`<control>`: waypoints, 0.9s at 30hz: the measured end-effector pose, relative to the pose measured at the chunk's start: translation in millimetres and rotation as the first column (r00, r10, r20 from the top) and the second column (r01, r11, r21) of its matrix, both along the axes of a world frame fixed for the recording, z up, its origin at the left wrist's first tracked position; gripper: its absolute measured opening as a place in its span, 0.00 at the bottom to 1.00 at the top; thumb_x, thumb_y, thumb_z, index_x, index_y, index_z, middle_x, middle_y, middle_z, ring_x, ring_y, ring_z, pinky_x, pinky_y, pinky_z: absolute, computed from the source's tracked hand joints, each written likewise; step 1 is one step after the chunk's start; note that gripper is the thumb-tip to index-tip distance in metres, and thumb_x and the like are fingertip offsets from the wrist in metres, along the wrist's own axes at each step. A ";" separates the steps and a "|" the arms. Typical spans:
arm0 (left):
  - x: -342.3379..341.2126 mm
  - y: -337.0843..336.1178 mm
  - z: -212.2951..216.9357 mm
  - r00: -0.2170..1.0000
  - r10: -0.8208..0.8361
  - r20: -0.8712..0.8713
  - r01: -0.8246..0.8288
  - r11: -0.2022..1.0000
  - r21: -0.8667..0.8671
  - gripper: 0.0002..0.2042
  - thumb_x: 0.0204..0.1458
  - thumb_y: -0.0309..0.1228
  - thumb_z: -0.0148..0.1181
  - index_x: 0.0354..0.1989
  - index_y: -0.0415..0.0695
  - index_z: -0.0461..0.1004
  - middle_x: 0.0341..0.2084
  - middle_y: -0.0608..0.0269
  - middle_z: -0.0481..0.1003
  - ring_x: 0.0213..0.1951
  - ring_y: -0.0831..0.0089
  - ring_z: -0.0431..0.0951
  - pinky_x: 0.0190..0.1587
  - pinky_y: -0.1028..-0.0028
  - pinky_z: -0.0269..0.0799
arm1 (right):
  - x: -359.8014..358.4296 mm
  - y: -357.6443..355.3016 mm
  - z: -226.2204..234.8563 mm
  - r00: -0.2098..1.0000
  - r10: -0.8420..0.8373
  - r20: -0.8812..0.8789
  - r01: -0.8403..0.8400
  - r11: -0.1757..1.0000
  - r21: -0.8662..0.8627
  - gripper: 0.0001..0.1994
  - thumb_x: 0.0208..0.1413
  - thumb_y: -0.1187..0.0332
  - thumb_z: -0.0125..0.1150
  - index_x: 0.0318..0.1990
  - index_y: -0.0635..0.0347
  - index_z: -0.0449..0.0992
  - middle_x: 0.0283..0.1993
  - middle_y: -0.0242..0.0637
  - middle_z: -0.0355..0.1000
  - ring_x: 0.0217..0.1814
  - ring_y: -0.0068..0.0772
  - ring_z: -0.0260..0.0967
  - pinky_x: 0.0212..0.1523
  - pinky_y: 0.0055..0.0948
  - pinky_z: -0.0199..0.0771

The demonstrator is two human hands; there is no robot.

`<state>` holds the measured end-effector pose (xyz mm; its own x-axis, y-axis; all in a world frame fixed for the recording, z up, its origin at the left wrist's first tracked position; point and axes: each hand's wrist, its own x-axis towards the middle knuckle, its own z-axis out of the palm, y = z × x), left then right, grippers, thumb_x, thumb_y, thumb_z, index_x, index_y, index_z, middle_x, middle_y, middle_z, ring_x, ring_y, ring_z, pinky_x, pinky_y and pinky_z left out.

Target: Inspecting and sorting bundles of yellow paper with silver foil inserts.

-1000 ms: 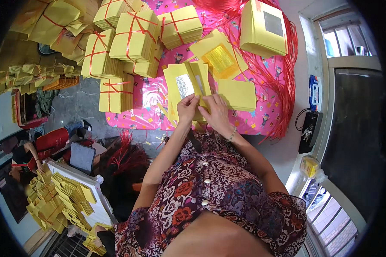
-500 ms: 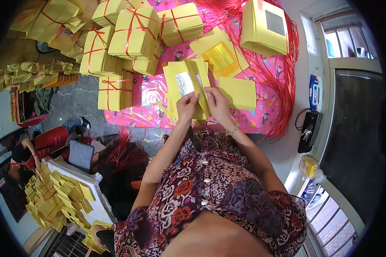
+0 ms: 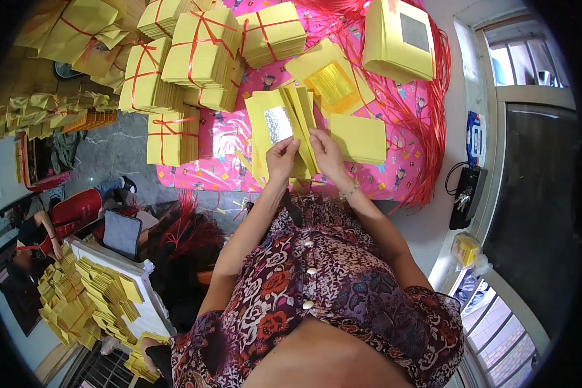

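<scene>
Yellow paper sheets (image 3: 258,107), the top one bearing a silver foil patch, stand partly fanned out over the near edge of the table. My left hand (image 3: 282,159) pinches their lower part between thumb and fingers, just below the foil. On their right side my right hand (image 3: 327,154) is closed, thumb and fingers at the edges of the separated sheets. To the right of it lies a flat stack of plain yellow paper (image 3: 362,137). Beyond the hands rest yellow sheets with a gold foil square (image 3: 333,85).
Bundles of yellow paper tied with red string (image 3: 200,48) are piled at the back left of the pink patterned table cover (image 3: 210,178). A tall paper stack (image 3: 394,42) stands back right, beside long red strings (image 3: 436,129). Another person's arm (image 3: 45,226) shows at far left near more yellow paper (image 3: 107,284).
The sheets in my hands are fanned a little more, with more edges showing between them. Both hands stay almost in place.
</scene>
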<state>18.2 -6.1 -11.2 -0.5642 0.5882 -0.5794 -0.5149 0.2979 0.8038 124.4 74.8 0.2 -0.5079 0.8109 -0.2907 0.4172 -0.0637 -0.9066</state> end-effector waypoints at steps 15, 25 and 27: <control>1.0 0.5 4.1 1.000 -0.002 -0.003 0.003 0.998 0.067 0.13 0.55 0.30 0.60 0.45 0.36 0.76 0.35 0.64 0.78 0.35 0.80 0.75 0.41 0.81 0.70 | 1.1 0.5 -12.0 0.994 -0.033 -0.108 0.038 0.998 0.044 0.13 0.60 0.70 0.49 0.49 0.65 0.73 0.42 0.48 0.75 0.43 0.39 0.74 0.44 0.30 0.71; 1.1 0.5 4.4 1.000 -0.007 0.006 0.007 0.999 0.050 0.13 0.55 0.32 0.60 0.44 0.36 0.76 0.35 0.64 0.78 0.35 0.80 0.75 0.41 0.80 0.70 | 1.1 -0.4 -8.4 0.993 -0.027 -0.112 0.033 0.998 0.050 0.14 0.59 0.68 0.52 0.49 0.65 0.73 0.40 0.46 0.75 0.41 0.35 0.74 0.43 0.28 0.71; 1.3 1.6 6.1 1.000 -0.014 0.008 0.014 0.999 0.046 0.13 0.55 0.32 0.61 0.44 0.37 0.77 0.35 0.64 0.78 0.35 0.80 0.75 0.41 0.80 0.70 | 2.4 -0.2 -11.8 0.994 -0.026 -0.107 0.033 0.997 0.067 0.14 0.59 0.68 0.52 0.49 0.65 0.73 0.41 0.46 0.75 0.41 0.35 0.74 0.43 0.28 0.71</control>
